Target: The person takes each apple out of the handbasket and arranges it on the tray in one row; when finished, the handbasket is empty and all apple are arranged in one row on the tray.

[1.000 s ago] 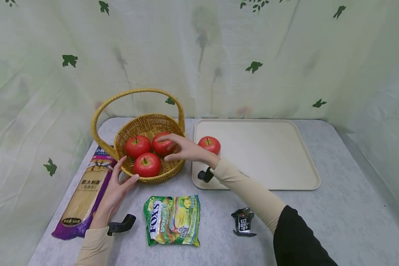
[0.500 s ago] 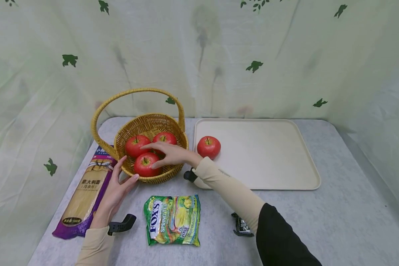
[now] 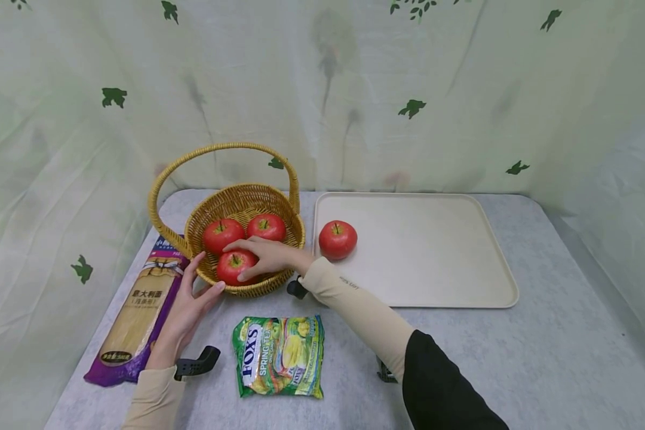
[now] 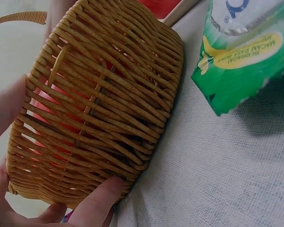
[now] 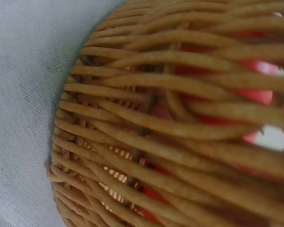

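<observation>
In the head view, a wicker basket (image 3: 242,200) with a tall arched handle holds three red apples. My left hand (image 3: 181,310) grips its front left side, thumb at the rim; in the left wrist view the fingers (image 4: 99,201) press against the woven wall. Over the front apple (image 3: 232,266) lies my right hand (image 3: 271,255), thumb and fingers curled about it. Behind it sit the left apple (image 3: 223,234) and the right apple (image 3: 269,226). Only the basket's weave (image 5: 146,118) shows in the right wrist view, with that hand out of sight.
On a cream tray (image 3: 424,251) at the right, another apple (image 3: 337,239) sits near the left edge. A spaghetti pack (image 3: 140,310) lies left of the basket. A green Fox's candy bag (image 3: 279,356) lies in front. My right forearm mostly covers a small black packet (image 3: 385,371).
My right hand has moved left and toward the front, from the back right apple to the front apple, and its fingers have closed in around it. The left hand stays on the basket.
</observation>
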A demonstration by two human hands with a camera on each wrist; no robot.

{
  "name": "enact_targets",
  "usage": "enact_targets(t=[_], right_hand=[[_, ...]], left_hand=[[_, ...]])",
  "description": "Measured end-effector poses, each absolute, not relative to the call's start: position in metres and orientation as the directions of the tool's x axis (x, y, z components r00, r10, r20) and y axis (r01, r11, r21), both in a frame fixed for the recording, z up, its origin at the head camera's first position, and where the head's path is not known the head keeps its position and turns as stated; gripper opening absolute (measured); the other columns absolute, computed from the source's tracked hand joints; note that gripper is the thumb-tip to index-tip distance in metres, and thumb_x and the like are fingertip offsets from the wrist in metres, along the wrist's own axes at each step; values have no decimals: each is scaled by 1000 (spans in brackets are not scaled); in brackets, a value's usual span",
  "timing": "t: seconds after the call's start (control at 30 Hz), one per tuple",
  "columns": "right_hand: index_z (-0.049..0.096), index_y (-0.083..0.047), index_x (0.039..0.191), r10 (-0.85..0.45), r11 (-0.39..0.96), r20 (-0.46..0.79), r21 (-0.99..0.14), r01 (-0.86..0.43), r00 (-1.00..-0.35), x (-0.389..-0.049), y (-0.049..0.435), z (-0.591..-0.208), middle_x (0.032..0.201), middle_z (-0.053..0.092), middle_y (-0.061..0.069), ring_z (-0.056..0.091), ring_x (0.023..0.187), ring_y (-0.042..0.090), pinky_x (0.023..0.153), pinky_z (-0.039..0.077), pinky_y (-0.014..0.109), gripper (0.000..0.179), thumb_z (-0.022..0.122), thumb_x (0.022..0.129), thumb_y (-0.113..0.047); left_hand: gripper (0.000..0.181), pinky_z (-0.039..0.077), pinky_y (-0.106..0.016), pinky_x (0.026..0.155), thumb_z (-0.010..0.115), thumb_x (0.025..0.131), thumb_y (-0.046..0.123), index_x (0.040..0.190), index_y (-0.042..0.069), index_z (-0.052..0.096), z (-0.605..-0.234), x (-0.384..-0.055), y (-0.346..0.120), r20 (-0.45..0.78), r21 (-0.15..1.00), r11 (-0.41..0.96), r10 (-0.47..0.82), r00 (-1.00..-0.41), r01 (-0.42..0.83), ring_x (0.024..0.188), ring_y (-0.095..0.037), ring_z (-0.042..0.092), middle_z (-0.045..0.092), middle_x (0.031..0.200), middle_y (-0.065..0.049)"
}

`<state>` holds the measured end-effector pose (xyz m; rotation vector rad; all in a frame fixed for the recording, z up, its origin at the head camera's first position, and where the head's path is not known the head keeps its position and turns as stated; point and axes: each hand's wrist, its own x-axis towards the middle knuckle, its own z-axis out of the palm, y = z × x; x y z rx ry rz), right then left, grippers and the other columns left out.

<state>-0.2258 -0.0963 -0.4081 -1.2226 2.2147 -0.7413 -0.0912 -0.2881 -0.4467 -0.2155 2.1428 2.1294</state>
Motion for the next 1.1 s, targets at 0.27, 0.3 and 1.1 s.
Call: enact_targets(t=[0.27, 0.3, 1.1], right_hand=[[42, -27, 142, -849, 460, -134, -661, -593, -511, -222, -97, -409, 132, 46, 5, 45, 117, 14, 100, 39, 30, 62, 70, 87, -37], [43, -27, 141, -850, 456, -124, -661, -596, -512, -222, -97, -410, 132, 47, 5, 45, 117, 14, 100, 39, 31, 62, 70, 87, -37], [51, -27, 134, -769, 242, 105, -865, -440, -631, -251, -25, -376, 131, 47, -3, 47, 113, 15, 88, 49, 31, 60, 76, 80, -35]], left_hand=[[78, 40, -33, 97, 58, 97, 19, 153, 34, 6, -446, -92, -288, -180, 984, 7, -22, -983, -180, 138, -49, 7, -17, 156, -5], [78, 39, -33, 97, 58, 97, 19, 153, 34, 6, -446, -92, -288, -180, 984, 8, -23, -983, -181, 138, -49, 7, -17, 156, -5], [81, 35, -38, 100, 58, 97, 13, 154, 33, 4, -446, -94, -288, -189, 982, -16, -29, -982, -188, 139, -47, 8, -15, 156, -4]])
